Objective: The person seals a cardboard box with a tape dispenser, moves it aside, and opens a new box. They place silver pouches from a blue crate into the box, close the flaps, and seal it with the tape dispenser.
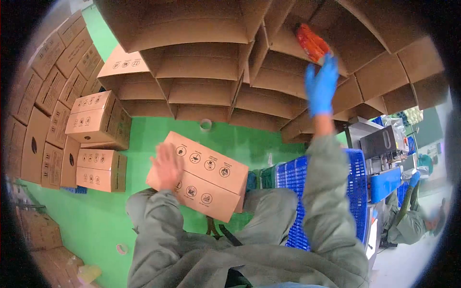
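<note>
My left hand (168, 165), bare, lies on top of a closed cardboard box (211, 165) with its fingers stretched out. The box sits tilted across my lap and carries printed handling symbols. My right hand (321, 86) wears a blue glove and reaches up to the open cardboard compartments at the upper right, fingers apart. Just beyond its fingertips is a shiny orange-red item (312, 43) inside an open carton (355, 33); the fingertips overlap its lower end in this view, and its kind does not show.
Open cartons (197, 62) stand stacked ahead. Closed boxes (93, 117) are piled at the left. A blue plastic crate (355, 192) stands beside my right leg. Tape rolls (205, 125) lie on the green floor (163, 132). Another person (410, 223) is by the machine (379, 141) at the right.
</note>
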Demonstrator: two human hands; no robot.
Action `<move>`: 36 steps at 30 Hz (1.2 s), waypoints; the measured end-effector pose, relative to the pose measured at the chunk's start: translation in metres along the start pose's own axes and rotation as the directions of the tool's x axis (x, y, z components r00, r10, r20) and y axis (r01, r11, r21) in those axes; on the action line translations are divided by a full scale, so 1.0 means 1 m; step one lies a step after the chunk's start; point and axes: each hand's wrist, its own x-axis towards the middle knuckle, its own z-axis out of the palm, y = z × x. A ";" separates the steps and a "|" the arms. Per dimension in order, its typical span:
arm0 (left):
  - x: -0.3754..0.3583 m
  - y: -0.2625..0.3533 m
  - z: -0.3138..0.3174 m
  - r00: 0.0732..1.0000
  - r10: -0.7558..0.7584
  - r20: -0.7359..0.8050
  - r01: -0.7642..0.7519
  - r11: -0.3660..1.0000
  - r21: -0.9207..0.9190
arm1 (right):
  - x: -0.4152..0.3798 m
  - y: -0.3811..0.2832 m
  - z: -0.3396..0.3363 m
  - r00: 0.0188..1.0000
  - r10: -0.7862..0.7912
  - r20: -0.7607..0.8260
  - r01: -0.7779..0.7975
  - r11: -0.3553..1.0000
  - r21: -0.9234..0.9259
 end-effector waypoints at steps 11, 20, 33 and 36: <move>-0.028 0.032 0.003 0.989 0.149 -0.012 -0.149 0.974 -0.173 | -0.005 -0.048 -0.069 0.816 0.181 0.549 -0.538 0.584 0.607; -0.022 0.018 -0.013 0.985 0.140 0.105 -0.074 0.875 -0.479 | -0.275 -0.177 -0.099 0.306 -0.357 0.882 -0.637 0.612 0.469; -0.042 0.027 -0.030 0.691 0.328 0.644 0.723 -0.281 -0.632 | -0.287 -0.161 -0.114 0.492 -0.379 0.783 -0.568 0.541 0.620; 0.002 -0.039 -0.004 0.931 -0.050 0.361 0.362 0.240 -0.901 | -0.264 -0.185 -0.112 0.411 -0.421 0.809 -0.442 0.684 0.581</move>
